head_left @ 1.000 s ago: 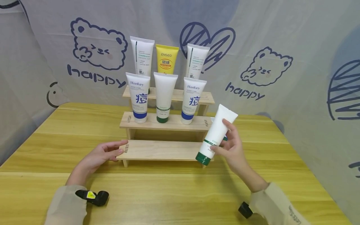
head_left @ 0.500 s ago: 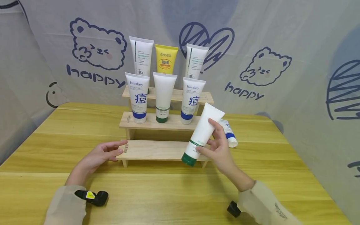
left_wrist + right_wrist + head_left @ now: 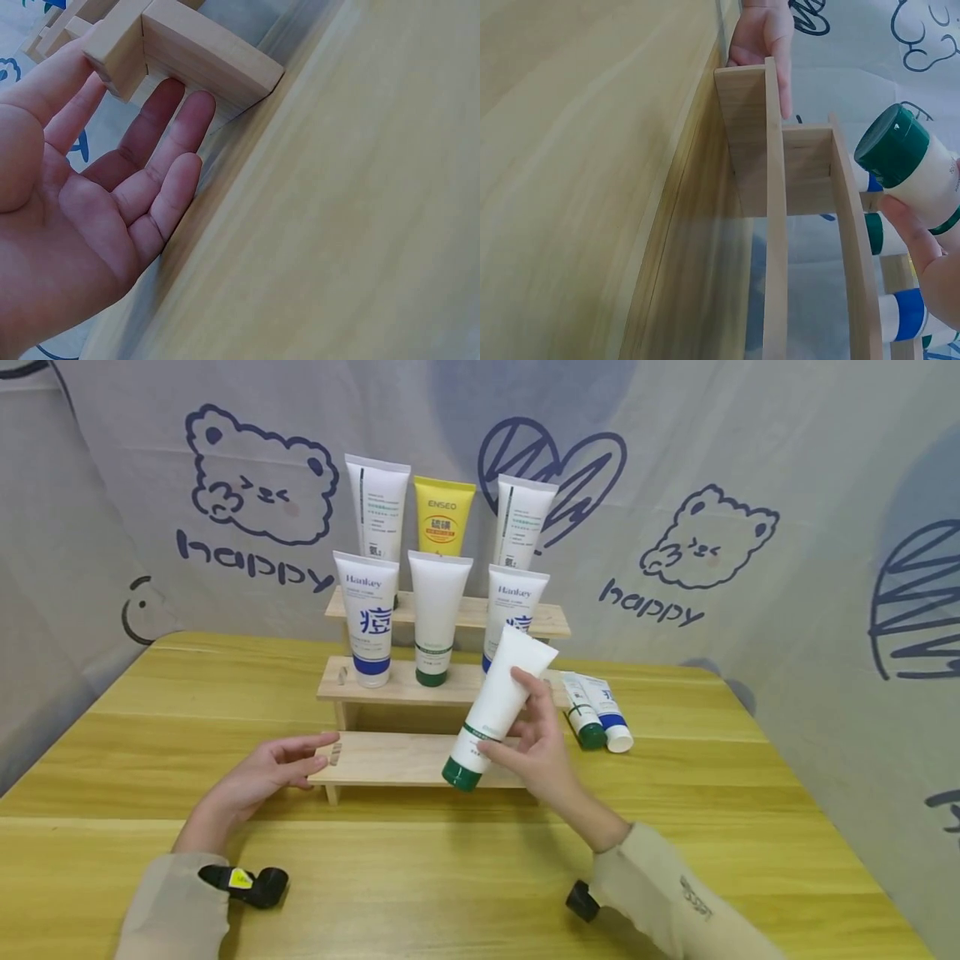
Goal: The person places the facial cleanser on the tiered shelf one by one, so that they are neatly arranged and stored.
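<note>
Gripping hand: the right hand has fingers and thumb curled round a white tube with a green cap, holding it tilted, cap down and toward the left, flat crimped end up.
Tube's place: it sits in the fingers' grasp, just above and in front of the palm; its cap hangs over the lowest step of the wooden rack, not touching it as far as can be told.
Left hand: the left hand lies open, fingers straight and relaxed, fingertips touching the left end of the rack's lowest step.
Beyond the right hand: two more tubes lie flat on the table, just past the fingers.
Above the right hand: six tubes stand upright on the two higher steps.
</note>
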Motion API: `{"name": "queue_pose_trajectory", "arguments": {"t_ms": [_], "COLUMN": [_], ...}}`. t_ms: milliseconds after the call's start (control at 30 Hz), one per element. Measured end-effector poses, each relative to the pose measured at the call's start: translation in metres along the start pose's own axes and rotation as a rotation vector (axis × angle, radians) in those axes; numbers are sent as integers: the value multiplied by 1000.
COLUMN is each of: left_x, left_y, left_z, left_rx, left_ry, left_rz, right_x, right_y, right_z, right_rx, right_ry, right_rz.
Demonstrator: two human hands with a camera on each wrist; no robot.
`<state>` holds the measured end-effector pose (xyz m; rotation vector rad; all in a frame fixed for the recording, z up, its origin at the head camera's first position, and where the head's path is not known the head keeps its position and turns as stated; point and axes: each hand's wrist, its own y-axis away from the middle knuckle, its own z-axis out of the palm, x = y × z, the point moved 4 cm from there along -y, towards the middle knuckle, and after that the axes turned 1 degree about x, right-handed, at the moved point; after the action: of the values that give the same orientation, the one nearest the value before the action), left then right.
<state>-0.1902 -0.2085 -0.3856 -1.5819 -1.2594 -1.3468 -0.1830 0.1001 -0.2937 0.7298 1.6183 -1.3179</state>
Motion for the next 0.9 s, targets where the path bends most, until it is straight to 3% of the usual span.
{"name": "queue_pose_trajectory", "arguments": {"t_ms": [200,900], "left_x": [1,2], "left_y": [0,1], "left_z": [0,0], "left_rx": [-2,-1], "left_ry": [5,-3], "left_rz": [2,-3], "right_x": [8,24], "right_y": [-8,-30], "right_z": [13,59], "right_rx": [-37,-130], "right_ry": [4,23], "right_rz": [-50,-81]}}
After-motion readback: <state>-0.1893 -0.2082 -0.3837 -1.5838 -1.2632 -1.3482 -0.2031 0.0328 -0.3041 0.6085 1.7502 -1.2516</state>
